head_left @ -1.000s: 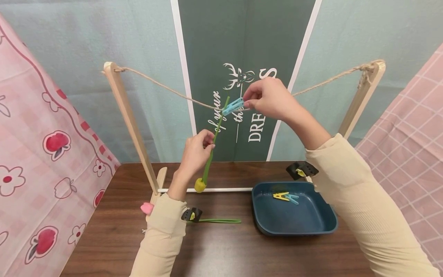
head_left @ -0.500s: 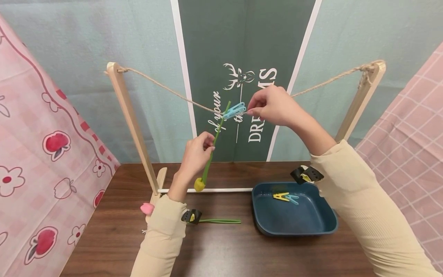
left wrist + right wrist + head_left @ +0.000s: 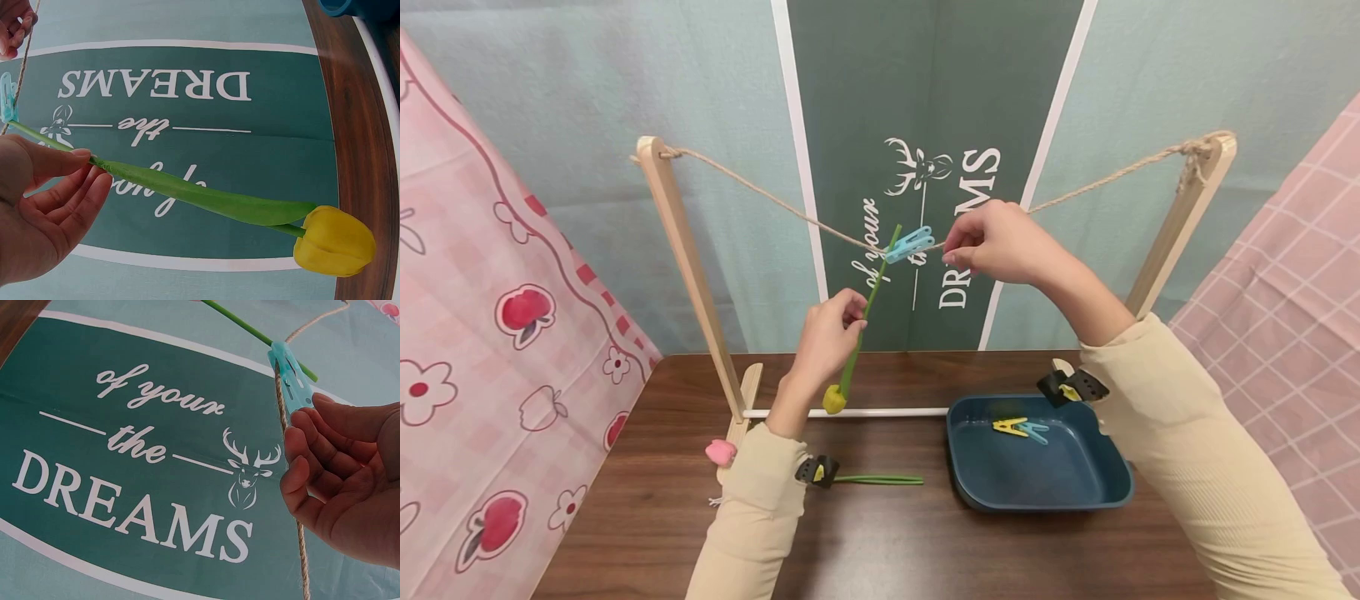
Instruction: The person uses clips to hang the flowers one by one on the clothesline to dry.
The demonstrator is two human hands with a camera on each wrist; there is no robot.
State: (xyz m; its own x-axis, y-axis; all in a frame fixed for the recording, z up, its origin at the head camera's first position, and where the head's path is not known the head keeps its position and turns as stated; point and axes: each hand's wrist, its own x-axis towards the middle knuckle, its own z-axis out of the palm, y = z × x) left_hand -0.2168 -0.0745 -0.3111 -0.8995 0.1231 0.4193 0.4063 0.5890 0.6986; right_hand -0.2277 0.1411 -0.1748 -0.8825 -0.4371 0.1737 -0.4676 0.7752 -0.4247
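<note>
A yellow artificial tulip hangs bloom-down, its green stem clipped near the end by a blue clothespin on the rope. My left hand pinches the stem partway along, between thumb and index finger, just above the long leaf. Right of the clothespin, my right hand has its fingers loosely bent and holds nothing. In the right wrist view its fingertips lie close by the handle end of the clothespin.
Wooden posts on both sides carry the rope, with a white rod low between them. A blue basin at right holds a yellow clothespin and a blue one. A pink tulip and green stems lie on the table.
My right hand has let go of the blue clothespin and drawn right and down. The clothespin and rope have sagged slightly lower. My left hand keeps its pinch on the stem.
</note>
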